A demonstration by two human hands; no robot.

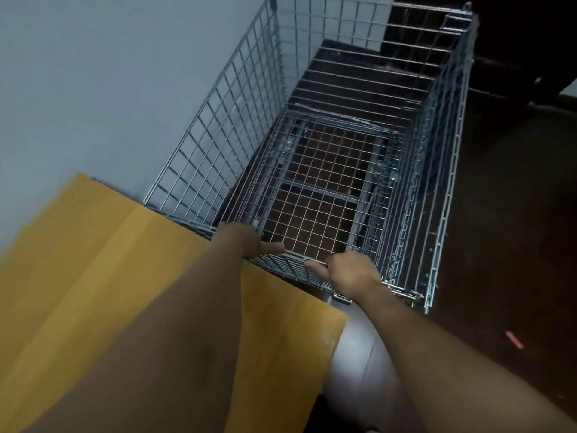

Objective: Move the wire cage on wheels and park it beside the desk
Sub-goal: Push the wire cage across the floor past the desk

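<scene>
On your left the yellow counter fills the lower corner, its edge touching or just beside the wire cage, which stands between the grey wall and the dark floor; your left hand has its fingers clenched over the near top rail; your right hand grips the same rail just beside it; the cage looks nearly parked; push unevenly and a corner may catch the counter's edge or scrape the wall; mind your knuckles near the counter; the wheels are hidden.
</scene>
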